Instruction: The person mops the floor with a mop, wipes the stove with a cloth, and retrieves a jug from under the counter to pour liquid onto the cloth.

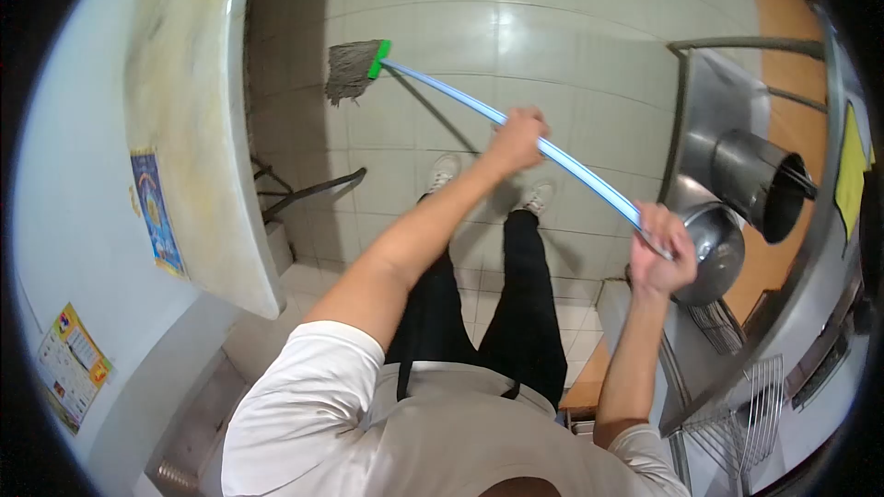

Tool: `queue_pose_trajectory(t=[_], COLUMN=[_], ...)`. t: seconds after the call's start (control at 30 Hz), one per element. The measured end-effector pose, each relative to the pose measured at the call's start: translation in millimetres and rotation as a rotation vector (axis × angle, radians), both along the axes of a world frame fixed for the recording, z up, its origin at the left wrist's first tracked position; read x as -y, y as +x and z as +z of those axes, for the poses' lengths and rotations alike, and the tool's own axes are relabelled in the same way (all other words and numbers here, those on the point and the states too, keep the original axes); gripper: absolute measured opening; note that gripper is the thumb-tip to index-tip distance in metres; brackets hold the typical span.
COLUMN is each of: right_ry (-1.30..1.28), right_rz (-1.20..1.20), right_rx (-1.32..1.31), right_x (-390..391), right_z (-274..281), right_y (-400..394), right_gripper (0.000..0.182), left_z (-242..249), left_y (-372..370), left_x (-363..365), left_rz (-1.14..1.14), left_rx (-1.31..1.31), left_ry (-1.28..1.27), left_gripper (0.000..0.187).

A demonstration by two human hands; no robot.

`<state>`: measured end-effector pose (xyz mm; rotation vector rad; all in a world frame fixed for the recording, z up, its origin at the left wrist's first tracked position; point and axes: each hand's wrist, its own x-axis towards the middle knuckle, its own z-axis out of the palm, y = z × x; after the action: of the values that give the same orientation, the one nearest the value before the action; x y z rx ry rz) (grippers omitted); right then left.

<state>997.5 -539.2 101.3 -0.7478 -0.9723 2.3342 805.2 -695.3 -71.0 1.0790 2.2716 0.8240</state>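
Observation:
A mop with a pale blue handle slants across the view. Its green clamp and grey strands rest on the tiled floor at the upper left. Around the middle of the handle, my left hand is closed, slightly blurred. My right hand grips the handle near its top end, at the right. Beside that hand is a shiny metal bowl on the shelf.
Light tiles cover the floor around my shoes. A marble-like counter runs along the left, with a dark metal leg below it. At the right, a metal rack holds a steel pot; wire racks are lower down.

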Motion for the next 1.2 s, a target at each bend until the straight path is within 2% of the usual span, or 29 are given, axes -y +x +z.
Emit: queue_pose_trajectory(t=[0.1, 0.17, 0.23, 0.3, 0.43, 0.47, 0.57, 0.6, 0.73, 0.87, 1.0, 1.13, 1.2], right_ry=[0.049, 0.133, 0.270, 0.377, 0.663, 0.706, 0.710, 0.746, 0.681, 0.622, 0.554, 0.500, 0.461], right_rz=[-0.195, -0.316, -0.492, -0.682, -0.929, -0.923, -0.668, -0.700, -0.579, -0.331, -0.171, 0.080, 0.249], right_rx=[0.042, 0.044, 0.142, 0.142, 0.320, 0.295, 0.187, 0.220, 0.113, -0.045, -0.088, -0.179, -0.193], right_x=[-54.9, -73.1, -72.2, -66.8, -61.0, -62.5, -66.7, -62.9, -53.7, -33.0, 12.6, 64.2, 98.4], right_z=[66.3, 107.1, 145.2, 163.0, 146.7, 135.6, 114.6, 119.0, 120.6, 133.1, 148.9, 139.0, 129.9], right_y=[95.8, 152.7, 181.3, 189.6, 187.3, 194.1, 228.5, 211.7, 206.2, 161.0, 73.6, -17.2, -65.4], right_gripper=[0.028, 0.026, 0.021, 0.018, 0.015, 0.015, 0.017, 0.018, 0.018, 0.019, 0.020, 0.023, 0.026], left_z=[48.8, 56.2, 74.6, 118.3, 117.0, 115.8, 110.7, 111.9, 122.2, 133.9, 146.3, 131.5, 118.3], left_y=[93.1, 148.6, 200.1, 221.6, 256.7, 258.1, 259.2, 255.0, 228.8, 177.6, 103.2, 32.4, -1.8], left_x=[-109.5, -172.4, -222.0, -252.3, -293.1, -294.6, -294.5, -288.6, -249.6, -181.6, -95.7, 4.8, 63.8], left_rz=[-0.171, -0.481, -0.477, -0.498, -0.630, -0.654, -0.673, -0.670, -0.579, -0.358, -0.175, 0.041, 0.201], left_rx=[0.050, -0.024, 0.124, 0.218, 0.278, 0.286, 0.274, 0.266, 0.215, 0.231, 0.220, 0.194, 0.087], left_ry=[-0.055, 0.038, 0.186, 0.133, 0.073, 0.072, 0.016, -0.012, -0.017, 0.075, 0.062, 0.029, 0.040], left_gripper=[0.012, 0.017, 0.021, 0.023, 0.025, 0.025, 0.026, 0.027, 0.024, 0.013, 0.013, 0.014, 0.016])
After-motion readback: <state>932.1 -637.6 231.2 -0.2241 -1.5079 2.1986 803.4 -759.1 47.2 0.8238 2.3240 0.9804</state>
